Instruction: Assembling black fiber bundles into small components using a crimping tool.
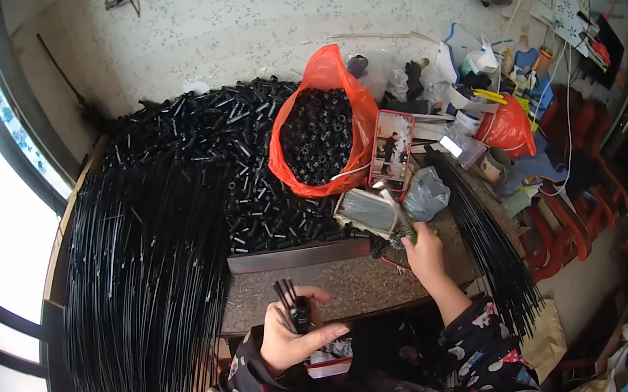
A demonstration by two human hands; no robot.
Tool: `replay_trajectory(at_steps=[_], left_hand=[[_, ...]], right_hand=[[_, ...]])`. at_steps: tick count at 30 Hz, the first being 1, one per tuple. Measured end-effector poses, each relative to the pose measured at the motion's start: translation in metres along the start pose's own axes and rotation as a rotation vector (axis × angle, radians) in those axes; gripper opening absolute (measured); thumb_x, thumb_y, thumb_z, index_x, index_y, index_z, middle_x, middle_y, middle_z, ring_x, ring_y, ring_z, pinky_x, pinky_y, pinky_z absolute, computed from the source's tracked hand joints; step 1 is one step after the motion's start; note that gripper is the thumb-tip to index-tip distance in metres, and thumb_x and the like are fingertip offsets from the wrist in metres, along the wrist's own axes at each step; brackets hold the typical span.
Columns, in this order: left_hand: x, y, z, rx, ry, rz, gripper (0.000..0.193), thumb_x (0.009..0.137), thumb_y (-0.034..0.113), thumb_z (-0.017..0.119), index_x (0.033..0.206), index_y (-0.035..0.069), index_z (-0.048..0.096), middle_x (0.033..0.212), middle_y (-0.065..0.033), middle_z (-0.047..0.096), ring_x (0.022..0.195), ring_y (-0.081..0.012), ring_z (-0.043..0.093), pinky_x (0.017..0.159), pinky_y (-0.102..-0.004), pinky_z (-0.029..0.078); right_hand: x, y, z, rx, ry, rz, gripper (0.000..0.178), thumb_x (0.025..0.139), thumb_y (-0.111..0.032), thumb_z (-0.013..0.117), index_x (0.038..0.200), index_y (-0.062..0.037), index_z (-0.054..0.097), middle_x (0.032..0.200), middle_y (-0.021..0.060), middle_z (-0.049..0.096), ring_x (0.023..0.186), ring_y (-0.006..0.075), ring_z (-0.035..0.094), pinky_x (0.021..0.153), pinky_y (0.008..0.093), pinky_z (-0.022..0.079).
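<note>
My left hand (291, 335) is closed around a small black plastic piece with several thin black rods (289, 297) sticking up from it, held over the near edge of the worktop (343, 277). My right hand (424, 251) reaches forward to the right and pinches a small dark part with a bit of green, just below a clear plastic bag (366, 211) of small metal pieces. Whether the fingers hold more than that part I cannot tell.
A big fan of long thin black rods (144, 264) covers the left of the bench, with a heap of short black tubes (241, 150) behind it. An orange bag (319, 125) holds black ring parts. More black rods (491, 250) lie on the right, beside clutter and red stools.
</note>
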State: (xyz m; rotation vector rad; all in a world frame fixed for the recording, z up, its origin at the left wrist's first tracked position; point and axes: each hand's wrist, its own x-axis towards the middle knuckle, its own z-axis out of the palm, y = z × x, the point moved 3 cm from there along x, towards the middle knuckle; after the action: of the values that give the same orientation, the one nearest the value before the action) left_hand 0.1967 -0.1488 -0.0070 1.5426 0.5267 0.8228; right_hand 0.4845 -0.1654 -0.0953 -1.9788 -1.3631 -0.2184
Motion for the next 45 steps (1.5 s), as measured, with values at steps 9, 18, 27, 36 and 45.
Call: replay_trajectory(at_steps=[9, 18, 27, 36, 45], left_hand=[[-0.006, 0.029, 0.039, -0.166, 0.076, 0.099, 0.060, 0.067, 0.006, 0.077, 0.118, -0.002, 0.048, 0.078, 0.0014, 0.062, 0.069, -0.0031, 0.054, 0.065, -0.0178, 0.044], [-0.032, 0.037, 0.029, -0.066, 0.105, 0.082, 0.069, 0.066, 0.012, 0.079, 0.123, -0.004, 0.042, 0.074, 0.0022, 0.058, 0.068, -0.0022, 0.051, 0.063, -0.0178, 0.042], [-0.031, 0.030, 0.022, -0.065, 0.022, 0.205, 0.085, 0.066, 0.018, 0.080, 0.131, -0.005, 0.030, 0.071, 0.0029, 0.055, 0.067, -0.0030, 0.049, 0.063, -0.0184, 0.040], [-0.033, 0.041, -0.030, -0.428, 0.108, 0.299, 0.075, 0.066, 0.008, 0.077, 0.128, -0.001, 0.036, 0.059, 0.0062, 0.046, 0.054, -0.0015, 0.041, 0.052, -0.0181, 0.032], [-0.037, 0.056, -0.034, -0.118, 0.183, 0.125, 0.042, 0.063, 0.012, 0.081, 0.095, 0.001, 0.058, 0.066, 0.0079, 0.045, 0.061, -0.0003, 0.040, 0.055, -0.0161, 0.032]], right_hand=[[-0.069, -0.165, -0.074, 1.751, -0.296, 0.489, 0.025, 0.074, 0.001, 0.065, 0.091, -0.0027, 0.047, 0.076, 0.0042, 0.056, 0.068, 0.0103, 0.055, 0.061, 0.0217, 0.045], [-0.083, -0.191, -0.080, 1.739, -0.340, 0.389, 0.023, 0.075, 0.000, 0.066, 0.089, -0.0023, 0.049, 0.077, 0.0033, 0.057, 0.070, 0.0087, 0.055, 0.065, 0.0206, 0.044], [-0.082, -0.198, -0.075, 1.227, 0.039, -0.430, 0.034, 0.074, 0.003, 0.066, 0.098, -0.0009, 0.043, 0.085, 0.0065, 0.055, 0.076, 0.0119, 0.053, 0.069, 0.0241, 0.042], [-0.101, -0.156, -0.094, 1.115, -0.987, 0.305, 0.021, 0.087, -0.010, 0.054, 0.099, 0.0067, 0.052, 0.076, 0.0105, 0.059, 0.057, 0.0137, 0.058, 0.051, 0.0233, 0.046], [-0.113, -0.181, -0.091, 1.110, -1.188, 0.072, 0.042, 0.089, -0.010, 0.050, 0.127, 0.0047, 0.039, 0.085, 0.0126, 0.061, 0.069, 0.0164, 0.061, 0.062, 0.0261, 0.048]])
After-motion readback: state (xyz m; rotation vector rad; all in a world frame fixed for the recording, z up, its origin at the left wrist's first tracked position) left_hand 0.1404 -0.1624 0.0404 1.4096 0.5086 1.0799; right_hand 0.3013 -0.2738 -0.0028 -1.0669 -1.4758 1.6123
